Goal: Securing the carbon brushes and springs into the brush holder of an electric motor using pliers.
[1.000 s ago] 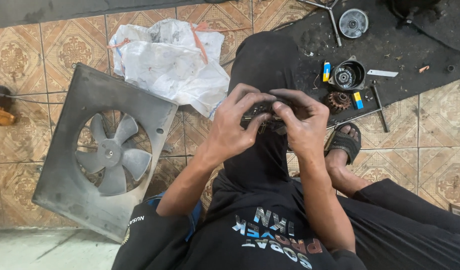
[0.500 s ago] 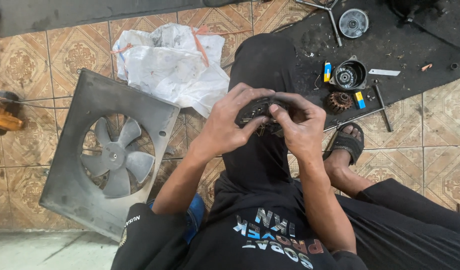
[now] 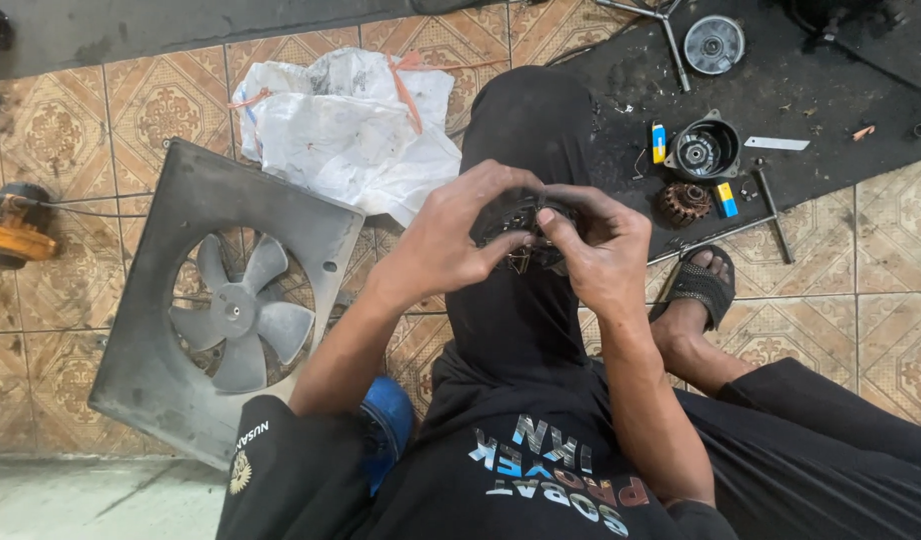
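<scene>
Since a moment ago, your hands have hardly shifted over your raised knee, while the grey fan shroud (image 3: 221, 300) has slid a little toward the lower right of the view and the orange tool (image 3: 13, 235) has come further in at the left edge. Your left hand (image 3: 451, 235) and right hand (image 3: 601, 255) are both closed around the small dark round motor part (image 3: 521, 225), fingers curled over its rim, holding it just above your dark trouser leg. Beyond it, on the black mat (image 3: 781, 70), lie a round motor housing (image 3: 703, 150), a rusty gear-like piece (image 3: 684, 203) and a silver disc (image 3: 714, 44); a white sack (image 3: 351, 130) sits on the tiled floor behind the shroud.
</scene>
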